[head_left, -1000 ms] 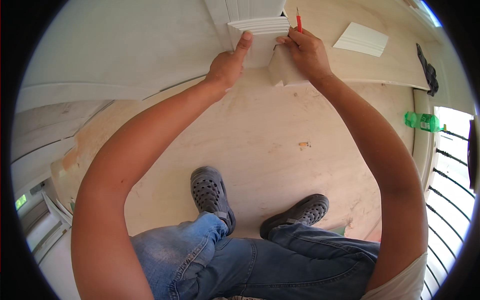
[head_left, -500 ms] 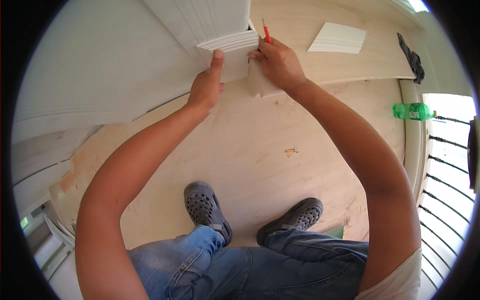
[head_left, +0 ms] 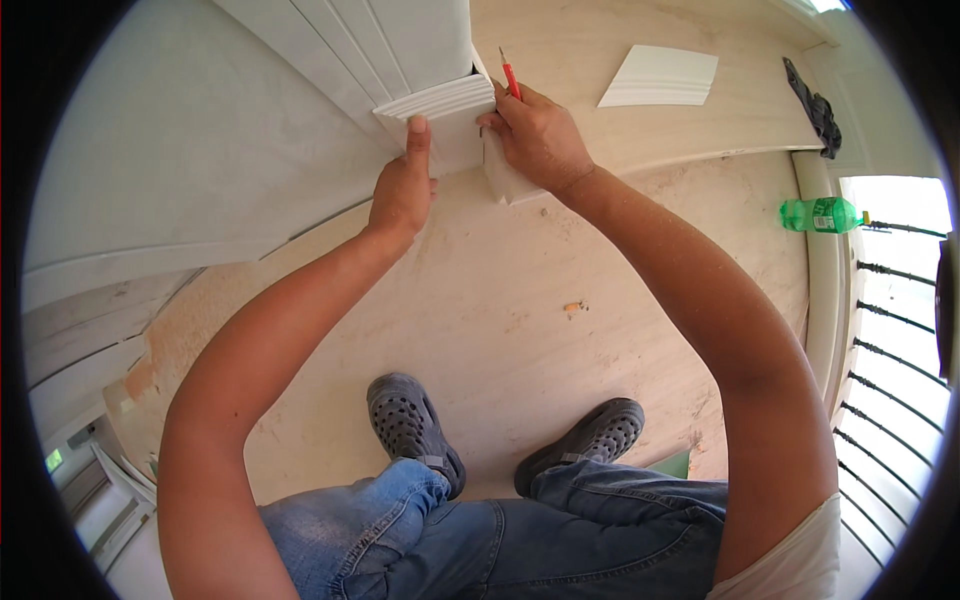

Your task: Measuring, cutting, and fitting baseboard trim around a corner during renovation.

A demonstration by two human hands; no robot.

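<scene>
A short piece of white ridged moulding [head_left: 455, 128] sits against the foot of a white grooved panel or post [head_left: 425, 45]. My left hand [head_left: 402, 198] grips it at its left part, thumb pressed on its face and the other fingers lower down, partly hidden. At the moulding's right end is my right hand [head_left: 548, 145], its fingers closed around a red pencil [head_left: 511, 76] whose tip points up and away. The thumb and fingertips of that hand are at the corner edge, above a pale block-like base [head_left: 507, 178].
Another white cut moulding piece [head_left: 660, 76] lies on the pale surface at the far right. Beyond it is a crumpled black cloth or glove [head_left: 815, 110]. A green bottle [head_left: 823, 214] lies by dark metal balusters [head_left: 900, 310]. A small orange-brown scrap [head_left: 573, 307] lies on the floor.
The view has shifted slightly, so the panel, moulding and both hands appear a little further left and lower. Both hands keep their hold.
</scene>
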